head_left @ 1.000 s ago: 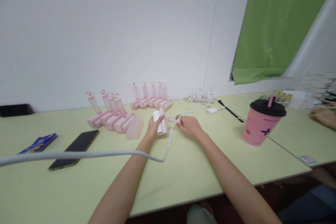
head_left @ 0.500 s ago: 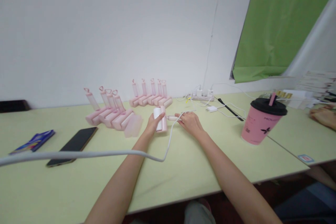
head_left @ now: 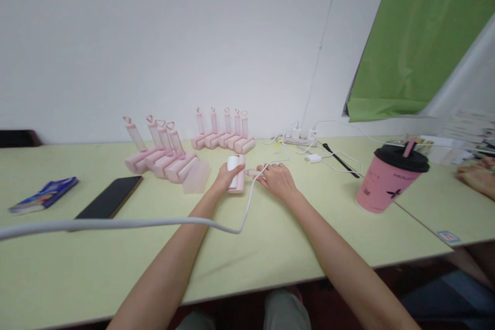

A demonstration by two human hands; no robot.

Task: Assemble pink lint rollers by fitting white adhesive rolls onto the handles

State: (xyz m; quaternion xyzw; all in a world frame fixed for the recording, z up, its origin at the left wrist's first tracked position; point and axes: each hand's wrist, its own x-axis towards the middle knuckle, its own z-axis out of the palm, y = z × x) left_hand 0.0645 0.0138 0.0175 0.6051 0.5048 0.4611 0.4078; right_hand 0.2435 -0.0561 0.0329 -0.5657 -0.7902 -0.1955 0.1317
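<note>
My left hand (head_left: pixel 223 177) is closed around a pink block (head_left: pixel 240 183) with a rounded white part (head_left: pixel 232 166) along its left side. A pale translucent tube (head_left: pixel 252 172) sticks out sideways from the block. My right hand (head_left: pixel 279 180) has its fingers closed on the tube's far end, so that end is hidden. Behind and to the left stand several matching pink pieces (head_left: pixel 176 171), each with an upright translucent tube topped by a loop. A second row of them (head_left: pixel 222 140) stands against the wall. Pale translucent sheets (head_left: pixel 196 177) lie beside the nearer group.
A white cable (head_left: pixel 116 224) crosses in front of my arms. On the left lie a phone (head_left: pixel 110 197) and a blue packet (head_left: pixel 44 196). A pink cup (head_left: pixel 386 180) stands right, near chargers on a power strip (head_left: pixel 299 141). Another person's hand (head_left: pixel 477 175) rests at far right.
The view has shifted slightly. Both hands keep their hold on the pink block and its tube, with hardly any movement between them.
</note>
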